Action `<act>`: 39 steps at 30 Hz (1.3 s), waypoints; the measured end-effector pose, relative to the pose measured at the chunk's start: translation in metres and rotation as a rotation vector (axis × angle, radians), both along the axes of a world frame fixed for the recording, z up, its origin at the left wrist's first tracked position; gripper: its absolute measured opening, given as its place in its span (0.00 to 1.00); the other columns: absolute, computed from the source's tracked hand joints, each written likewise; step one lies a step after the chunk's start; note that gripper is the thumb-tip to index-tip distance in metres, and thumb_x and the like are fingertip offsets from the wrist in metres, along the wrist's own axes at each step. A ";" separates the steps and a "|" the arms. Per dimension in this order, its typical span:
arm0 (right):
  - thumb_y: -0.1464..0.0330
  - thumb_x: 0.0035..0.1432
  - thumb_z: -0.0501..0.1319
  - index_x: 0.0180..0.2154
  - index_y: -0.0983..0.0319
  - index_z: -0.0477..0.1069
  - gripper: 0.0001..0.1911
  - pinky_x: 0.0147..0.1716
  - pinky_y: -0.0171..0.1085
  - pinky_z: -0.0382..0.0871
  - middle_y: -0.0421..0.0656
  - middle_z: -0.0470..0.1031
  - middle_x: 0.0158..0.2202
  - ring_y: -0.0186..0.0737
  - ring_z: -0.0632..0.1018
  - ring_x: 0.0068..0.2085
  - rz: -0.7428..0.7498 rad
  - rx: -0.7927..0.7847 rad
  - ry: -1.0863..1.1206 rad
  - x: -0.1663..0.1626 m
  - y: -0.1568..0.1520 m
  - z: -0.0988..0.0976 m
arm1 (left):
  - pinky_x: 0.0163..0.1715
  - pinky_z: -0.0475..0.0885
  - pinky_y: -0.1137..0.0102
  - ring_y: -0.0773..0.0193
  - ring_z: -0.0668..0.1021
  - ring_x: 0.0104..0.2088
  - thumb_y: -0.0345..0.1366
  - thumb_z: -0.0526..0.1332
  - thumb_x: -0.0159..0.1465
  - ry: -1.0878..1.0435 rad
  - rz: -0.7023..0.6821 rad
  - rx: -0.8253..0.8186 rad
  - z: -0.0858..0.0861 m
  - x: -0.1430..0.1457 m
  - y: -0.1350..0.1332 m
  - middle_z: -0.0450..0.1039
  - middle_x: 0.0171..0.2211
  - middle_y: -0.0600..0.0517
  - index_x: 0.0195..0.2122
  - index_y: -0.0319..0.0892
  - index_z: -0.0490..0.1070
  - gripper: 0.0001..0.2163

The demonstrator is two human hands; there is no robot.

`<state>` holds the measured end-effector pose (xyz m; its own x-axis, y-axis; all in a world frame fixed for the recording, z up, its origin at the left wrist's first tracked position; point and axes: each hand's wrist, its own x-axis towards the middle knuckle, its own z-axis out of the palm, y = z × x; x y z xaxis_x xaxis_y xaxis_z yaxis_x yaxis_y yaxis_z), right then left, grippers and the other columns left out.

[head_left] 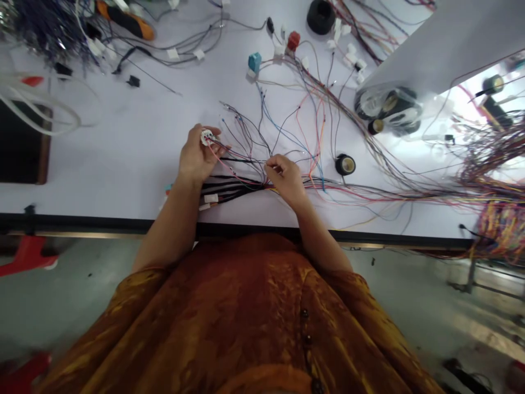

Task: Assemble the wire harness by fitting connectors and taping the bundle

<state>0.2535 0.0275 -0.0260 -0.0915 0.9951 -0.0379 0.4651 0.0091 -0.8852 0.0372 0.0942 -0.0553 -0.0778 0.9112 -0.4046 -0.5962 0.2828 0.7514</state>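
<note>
My left hand [197, 156] is closed around a small white connector [206, 135] with thin wires running out of its right side. My right hand [286, 178] is pinched on a thin wire within the loose wire bundle [246, 164] that fans out between both hands. Below the hands, black sleeved cables [223, 191] with white tags lie along the front of the white table [123, 142]. Both hands rest low over the table near its front edge.
A small black tape roll [345, 164] lies just right of my right hand. Larger tape rolls [389, 109], a black roll [320, 16], red [293, 41] and blue [255, 62] connectors, and tangled harness wires [492, 164] spread across the back and right. A dark panel [20, 145] sits at left.
</note>
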 end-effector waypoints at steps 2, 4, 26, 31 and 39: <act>0.71 0.60 0.57 0.33 0.61 0.68 0.02 0.37 0.33 0.64 0.39 0.73 0.33 0.32 0.71 0.34 0.002 -0.001 0.006 0.002 0.002 0.001 | 0.38 0.79 0.65 0.68 0.66 0.19 0.49 0.50 0.73 0.034 -0.023 0.017 -0.003 -0.001 0.000 0.58 0.16 0.56 0.25 0.44 0.72 0.23; 0.70 0.61 0.58 0.33 0.62 0.68 0.03 0.37 0.33 0.65 0.39 0.74 0.32 0.32 0.72 0.33 0.016 -0.045 0.027 0.003 0.006 0.000 | 0.37 0.78 0.65 0.66 0.68 0.20 0.52 0.54 0.71 0.068 -0.047 0.027 -0.004 -0.001 0.001 0.59 0.16 0.55 0.24 0.46 0.72 0.21; 0.65 0.68 0.54 0.38 0.61 0.73 0.10 0.34 0.34 0.66 0.38 0.71 0.27 0.33 0.72 0.30 0.095 0.140 -0.017 -0.029 0.052 0.023 | 0.33 0.77 0.70 0.70 0.68 0.19 0.48 0.55 0.71 0.042 -0.036 0.014 0.003 0.003 -0.002 0.59 0.19 0.57 0.26 0.43 0.70 0.19; 0.66 0.68 0.56 0.38 0.58 0.72 0.07 0.50 0.44 0.69 0.44 0.73 0.38 0.41 0.74 0.44 0.146 0.429 -0.225 -0.033 0.039 0.048 | 0.31 0.76 0.69 0.73 0.67 0.18 0.41 0.54 0.73 -0.003 -0.009 0.022 0.001 0.004 -0.001 0.66 0.23 0.55 0.27 0.41 0.69 0.17; 0.60 0.64 0.62 0.32 0.59 0.66 0.11 0.23 0.32 0.61 0.32 0.57 0.20 0.30 0.61 0.21 0.078 -0.267 0.262 0.025 0.069 0.023 | 0.30 0.75 0.71 0.69 0.71 0.20 0.44 0.57 0.71 0.065 -0.066 0.004 0.003 0.002 0.000 0.62 0.19 0.56 0.26 0.44 0.68 0.16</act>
<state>0.2780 0.0969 -0.0030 -0.2079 0.9429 -0.2601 0.2296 -0.2115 -0.9500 0.0393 0.0940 -0.0521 -0.0432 0.9166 -0.3974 -0.5264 0.3173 0.7888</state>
